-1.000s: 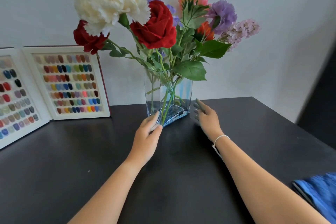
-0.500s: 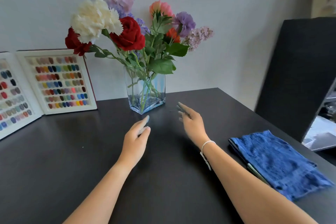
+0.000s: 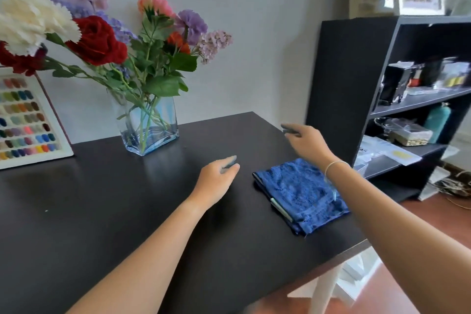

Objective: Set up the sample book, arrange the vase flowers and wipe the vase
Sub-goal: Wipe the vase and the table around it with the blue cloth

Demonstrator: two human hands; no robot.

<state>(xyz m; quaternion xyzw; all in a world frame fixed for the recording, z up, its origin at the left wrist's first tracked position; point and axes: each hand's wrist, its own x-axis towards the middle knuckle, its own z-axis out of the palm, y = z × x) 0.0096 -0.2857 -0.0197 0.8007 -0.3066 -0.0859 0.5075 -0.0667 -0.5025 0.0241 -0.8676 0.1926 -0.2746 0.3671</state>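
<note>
- Both hands hang over the table [image 3: 102, 211] with fingers loosely straight and nothing in them. The left hand [image 3: 216, 181] is at about 9 o'clock of the cloth [image 3: 300, 194]; the right hand [image 3: 305, 144] is above the cloth's 12 o'clock edge.
- Step in hand, as I judge it: fetching the cloth to wipe the vase [image 3: 147, 127]. The book [image 3: 28, 120] stands open against the wall and the flowers [image 3: 102, 38] sit in the vase, so wiping looks like what is left.
- To do it well: bring the right hand down on the cloth's middle and take all the folded layers together, so that it lifts as one pad and does not trail open.
- A pale thin strip shows at the cloth's 7 o'clock edge; I cannot tell what it is. Check that it does not come along against the glass.
- Put the left hand on the vase before wiping. The blooms lean far out toward 9 o'clock, so the vase is likely top-heavy and could tip under a sideways push.
- Wipe with light strokes down the flat faces, and keep the cloth clear of the low leaves.
- The vase: clear glass with a blue tint, flat-sided, upright, with green stems crossing inside. It stands at about 10 o'clock of the cloth, well apart from both hands, near the wall and just at 3 o'clock of the book.
- The flowers: cream, red, pink, purple and lilac blooms, spread wide above the rim.
</note>
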